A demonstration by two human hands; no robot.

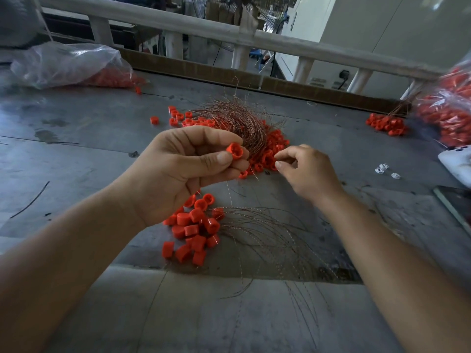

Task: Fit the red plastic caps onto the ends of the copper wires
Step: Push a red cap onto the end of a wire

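My left hand [178,171] pinches one red cap [235,151] between thumb and fingers, its open side facing me, raised above the table. My right hand [305,171] hovers just right of it with thumb and forefinger pinched together; whether a thin copper wire is between them I cannot tell. Behind both hands lies a tangled bundle of copper wires [239,121] on a heap of loose red caps [270,154]. Nearer me, a cluster of capped wires [193,230] lies with wire tails [267,240] fanning to the right.
A grey worktable [89,149] carries a clear bag of red caps [68,64] at the far left and another bag [448,108] at the far right, beside a small cap pile [386,123]. A white device [458,164] and small white pieces [382,169] sit right. A railing [204,26] runs behind.
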